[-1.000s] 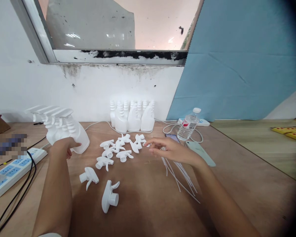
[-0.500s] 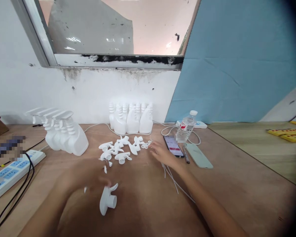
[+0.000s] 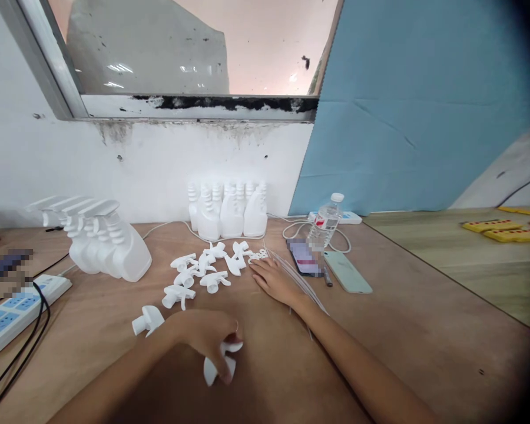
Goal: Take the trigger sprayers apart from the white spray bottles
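My left hand [image 3: 209, 341] is closed on a white spray head [image 3: 219, 366] near the front of the brown table [image 3: 265, 383]. My right hand [image 3: 276, 281] rests palm down with fingers spread, beside small white rings [image 3: 258, 255] and over thin white tubes [image 3: 307, 288]. Several loose white spray heads [image 3: 214, 281] lie in a group left of my right hand. Another spray head [image 3: 148, 321] lies apart, just beyond my left wrist.
White bottles [image 3: 232, 215] stand by the wall; more bottles with spray heads [image 3: 110, 247] are at left. A power strip [image 3: 9, 315] lies far left. A phone [image 3: 304, 257], water bottle [image 3: 327, 224] and pale green phone [image 3: 348, 272] are at right.
My left hand has moved right and closed on the spray head. My right hand has come down lower over the tubes, whose ends have shifted. The camera view has turned slightly.
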`<state>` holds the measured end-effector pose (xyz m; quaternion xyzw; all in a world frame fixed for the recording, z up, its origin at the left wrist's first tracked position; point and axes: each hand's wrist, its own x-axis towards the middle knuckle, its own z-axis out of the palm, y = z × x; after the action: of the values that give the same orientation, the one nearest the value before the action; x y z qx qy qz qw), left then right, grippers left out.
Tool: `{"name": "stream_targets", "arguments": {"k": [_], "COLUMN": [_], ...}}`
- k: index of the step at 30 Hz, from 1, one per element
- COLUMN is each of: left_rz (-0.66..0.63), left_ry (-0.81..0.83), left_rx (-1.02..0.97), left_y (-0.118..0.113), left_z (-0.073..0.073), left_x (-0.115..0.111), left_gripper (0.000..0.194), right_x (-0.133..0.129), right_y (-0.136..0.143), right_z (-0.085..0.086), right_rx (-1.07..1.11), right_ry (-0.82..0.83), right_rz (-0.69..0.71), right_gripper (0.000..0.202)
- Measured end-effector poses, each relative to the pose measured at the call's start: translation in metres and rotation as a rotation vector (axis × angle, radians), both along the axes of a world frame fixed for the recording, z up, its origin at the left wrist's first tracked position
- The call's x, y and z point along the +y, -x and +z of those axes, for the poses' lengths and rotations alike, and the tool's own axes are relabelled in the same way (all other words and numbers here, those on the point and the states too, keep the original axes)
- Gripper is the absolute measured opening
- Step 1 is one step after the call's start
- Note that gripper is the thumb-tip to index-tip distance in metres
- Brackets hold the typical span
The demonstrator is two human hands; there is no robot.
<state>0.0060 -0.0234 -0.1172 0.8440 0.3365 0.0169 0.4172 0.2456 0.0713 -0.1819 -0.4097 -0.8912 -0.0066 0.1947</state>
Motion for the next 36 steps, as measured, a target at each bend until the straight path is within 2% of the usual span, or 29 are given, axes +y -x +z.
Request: {"name": "stream_targets", "arguments": {"k": [2,3,6,8,13,16,20,26,30,33,36], "left_rz": [-0.021,0.012,0.218,0.332,0.493,0.533,0.511,0.495,0.482,0.471,0.462], "left_ry": [0.046,0.067,0.113,0.100,-0.037,-0.085,-0.140,-0.166,-0.151,-0.166,-0.168], "left_rx": [-0.048,-0.122,-0.451,-0.595,-0.605,-0.579,-0.595,-0.517,-0.546,-0.540,-0.526], "left_y": [-0.008,-0.011,-0.017,-0.018,-0.013,-0.009,-0.007,-0.007,-0.007,-0.008,-0.008], "left_z": [-0.007,-0.012,-0.030,-0.043,-0.060,-0.062,-0.061,-0.058,-0.059,-0.058,-0.055], "left_x": [0.013,0.019,0.030,0.034,0.039,0.043,0.046,0.044,0.045,0.044,0.043], "left_gripper": [0.042,0.042,0.038,0.040,0.033,0.031,0.034,0.029,0.029,0.028,0.027], "right_x": [0.002,0.003,0.009,0.013,0.013,0.010,0.004,-0.023,-0.048,-0.055,-0.054], "right_y": [-0.001,-0.001,-0.002,-0.002,-0.002,-0.002,-0.005,-0.005,0.007,0.017,0.024], "right_z": [-0.002,-0.004,-0.012,-0.016,-0.013,-0.003,0.012,0.031,0.029,0.025,0.020], "right_rx": [0.016,0.022,0.067,0.094,0.009,-0.077,-0.131,0.106,0.309,0.321,0.281], "right_ry": [-0.012,-0.018,-0.054,-0.065,-0.079,-0.114,-0.135,-0.139,-0.192,-0.224,-0.189], "right_rz": [0.017,0.020,0.011,-0.002,-0.016,-0.002,0.024,0.046,0.105,0.169,0.202], "right_gripper": [0.030,0.028,0.030,0.030,0.024,0.025,0.027,0.025,0.022,0.023,0.026]}}
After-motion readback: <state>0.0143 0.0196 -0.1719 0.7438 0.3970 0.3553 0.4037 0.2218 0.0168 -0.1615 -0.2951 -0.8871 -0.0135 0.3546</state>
